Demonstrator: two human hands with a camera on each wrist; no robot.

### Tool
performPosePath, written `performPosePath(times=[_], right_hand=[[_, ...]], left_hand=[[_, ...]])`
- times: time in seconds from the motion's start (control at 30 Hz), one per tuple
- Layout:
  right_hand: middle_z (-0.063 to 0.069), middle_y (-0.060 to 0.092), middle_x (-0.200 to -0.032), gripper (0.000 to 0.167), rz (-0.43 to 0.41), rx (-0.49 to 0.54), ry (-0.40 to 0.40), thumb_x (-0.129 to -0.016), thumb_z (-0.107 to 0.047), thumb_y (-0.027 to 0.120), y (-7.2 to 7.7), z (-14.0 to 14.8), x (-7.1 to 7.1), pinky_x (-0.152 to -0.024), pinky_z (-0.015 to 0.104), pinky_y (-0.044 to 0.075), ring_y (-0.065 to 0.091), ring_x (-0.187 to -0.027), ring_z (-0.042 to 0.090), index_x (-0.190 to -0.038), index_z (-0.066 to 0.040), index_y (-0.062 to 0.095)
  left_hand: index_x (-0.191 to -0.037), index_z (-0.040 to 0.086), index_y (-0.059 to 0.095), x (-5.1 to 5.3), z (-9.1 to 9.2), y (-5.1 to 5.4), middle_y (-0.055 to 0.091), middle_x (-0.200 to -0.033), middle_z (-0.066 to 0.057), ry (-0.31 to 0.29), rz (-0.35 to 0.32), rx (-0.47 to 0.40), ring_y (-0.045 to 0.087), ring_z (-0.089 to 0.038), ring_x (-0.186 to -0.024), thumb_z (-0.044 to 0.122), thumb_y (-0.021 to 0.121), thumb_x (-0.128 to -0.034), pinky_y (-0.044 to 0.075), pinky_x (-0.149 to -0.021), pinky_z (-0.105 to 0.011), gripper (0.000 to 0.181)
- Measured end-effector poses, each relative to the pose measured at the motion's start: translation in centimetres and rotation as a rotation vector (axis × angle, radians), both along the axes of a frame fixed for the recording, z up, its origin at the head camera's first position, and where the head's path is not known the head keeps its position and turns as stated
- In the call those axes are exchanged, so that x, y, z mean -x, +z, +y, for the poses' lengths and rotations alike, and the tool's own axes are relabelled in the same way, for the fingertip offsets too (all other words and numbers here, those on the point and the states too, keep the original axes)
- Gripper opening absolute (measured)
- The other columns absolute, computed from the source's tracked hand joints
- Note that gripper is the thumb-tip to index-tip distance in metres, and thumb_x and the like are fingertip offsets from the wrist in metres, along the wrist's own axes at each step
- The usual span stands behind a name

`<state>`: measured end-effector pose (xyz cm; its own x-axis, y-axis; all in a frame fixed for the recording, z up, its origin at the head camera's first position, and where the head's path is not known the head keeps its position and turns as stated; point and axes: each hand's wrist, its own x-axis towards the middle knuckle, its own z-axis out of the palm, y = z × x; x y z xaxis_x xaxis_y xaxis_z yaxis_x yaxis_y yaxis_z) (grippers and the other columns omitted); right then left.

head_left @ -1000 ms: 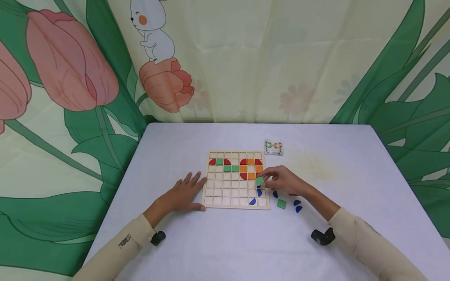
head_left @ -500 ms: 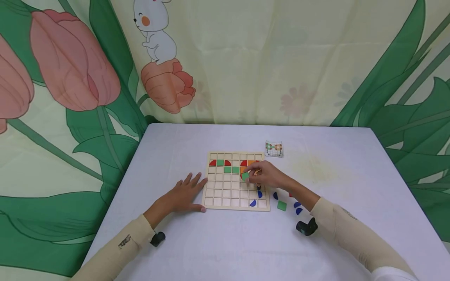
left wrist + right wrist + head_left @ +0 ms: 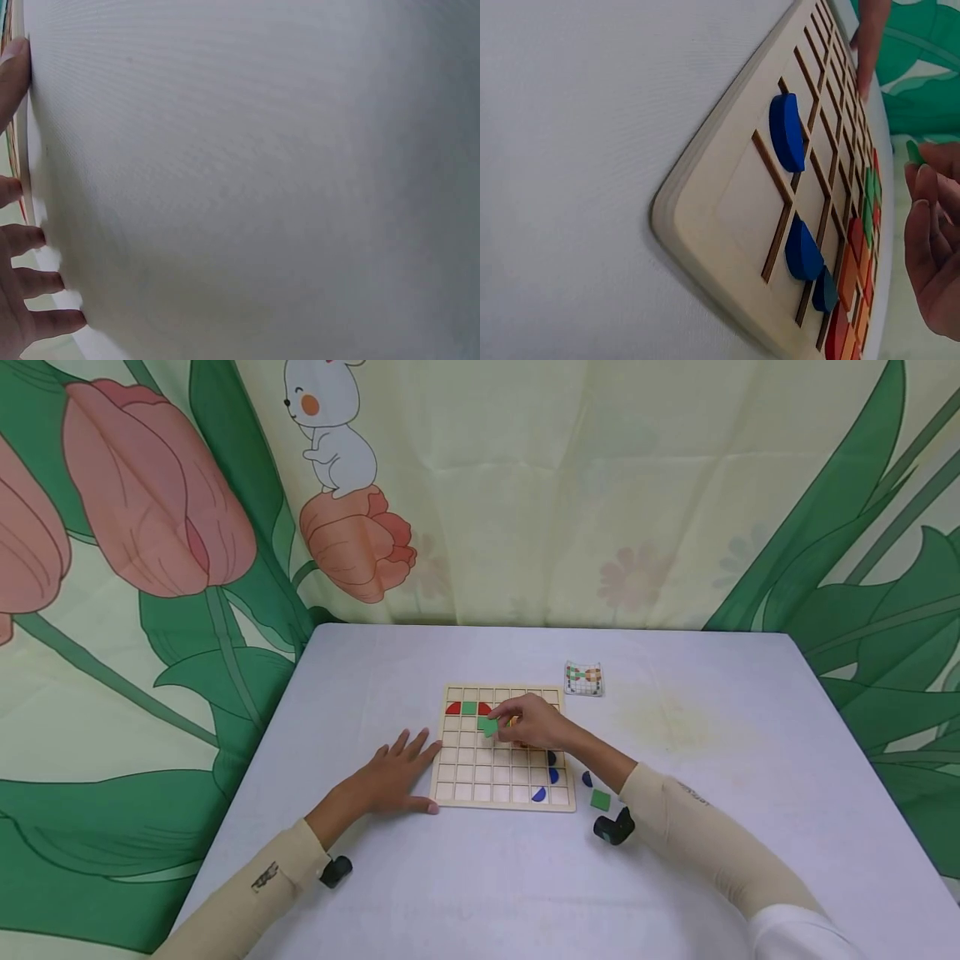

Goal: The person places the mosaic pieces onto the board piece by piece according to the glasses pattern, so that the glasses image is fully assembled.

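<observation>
A wooden grid board [image 3: 457,774] lies on the table, with red, green and orange pieces set in its upper rows. Between thumb and fingers, my right hand [image 3: 534,720] pinches a green square tile [image 3: 490,729] above the upper middle cells; the right wrist view shows this tile [image 3: 914,153] edge-on, apart from the board. That hand hides part of the orange and red pieces. My left hand [image 3: 392,776] lies flat with spread fingers, its index finger and thumb at the board's left edge. Blue half-circle pieces [image 3: 786,133] rest loosely on the board's lower right.
Right of the board lie a blue half-circle [image 3: 587,779] and another green square [image 3: 600,799], close to the right wrist camera [image 3: 614,827]. A small printed pattern card [image 3: 584,678] sits beyond the board's top right corner.
My right hand has carried the green tile leftward across the board, from its right side to the upper middle. The left hand stays in place.
</observation>
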<state>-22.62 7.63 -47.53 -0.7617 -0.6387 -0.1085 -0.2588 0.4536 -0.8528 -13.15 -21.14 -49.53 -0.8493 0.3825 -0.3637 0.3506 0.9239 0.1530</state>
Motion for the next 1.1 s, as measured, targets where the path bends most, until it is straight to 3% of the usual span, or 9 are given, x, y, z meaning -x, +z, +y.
performPosePath(times=[0.2, 0.47, 0.9, 1.1], right_hand=[[0.003, 0.067, -0.089, 0.028, 0.008, -0.007, 0.002, -0.09, -0.009, 0.072, -0.2, -2.1, 0.4, -0.062, 0.026, 0.051, 0.063, -0.065, 0.016, -0.117, -0.004, 0.071], [0.0, 0.069, -0.083, 0.027, 0.07, -0.09, -0.038, -0.089, -0.012, 0.075, -0.6, -4.8, 1.5, -0.064, 0.023, 0.044, 0.055, -0.072, 0.012, -0.115, -0.006, 0.072], [-0.003, 0.068, -0.079, 0.024, 0.138, -0.217, -0.095, -0.086, -0.018, 0.08, -1.3, -7.6, 1.9, -0.065, 0.024, 0.044, 0.059, -0.072, 0.01, -0.108, -0.011, 0.075], [-0.003, 0.068, -0.079, 0.024, 0.155, -0.271, -0.078, -0.085, -0.016, 0.079, -1.1, -8.2, 1.8, -0.063, 0.025, 0.043, 0.059, -0.072, 0.012, -0.109, -0.012, 0.076]], left_hand=[[-0.162, 0.023, 0.017, 0.0, 0.0, 0.0, 0.008, -0.17, -0.01, -0.003, -0.003, -0.009, 0.006, -0.044, -0.155, 0.075, 0.064, -0.0806, 0.025, -0.116, -0.067, 0.108], [-0.162, 0.021, 0.019, -0.1, 0.0, 0.4, 0.01, -0.17, -0.012, -0.014, 0.004, -0.022, 0.008, -0.045, -0.154, 0.074, 0.064, -0.082, 0.025, -0.115, -0.067, 0.106], [-0.163, 0.022, 0.017, 0.0, -0.1, 0.0, 0.009, -0.17, -0.011, -0.021, 0.009, -0.006, 0.008, -0.044, -0.155, 0.075, 0.063, -0.0817, 0.025, -0.116, -0.067, 0.107], [-0.163, 0.023, 0.016, 0.0, -0.3, -0.2, 0.008, -0.17, -0.01, -0.017, 0.01, -0.003, 0.007, -0.043, -0.155, 0.076, 0.062, -0.0814, 0.025, -0.116, -0.066, 0.107]])
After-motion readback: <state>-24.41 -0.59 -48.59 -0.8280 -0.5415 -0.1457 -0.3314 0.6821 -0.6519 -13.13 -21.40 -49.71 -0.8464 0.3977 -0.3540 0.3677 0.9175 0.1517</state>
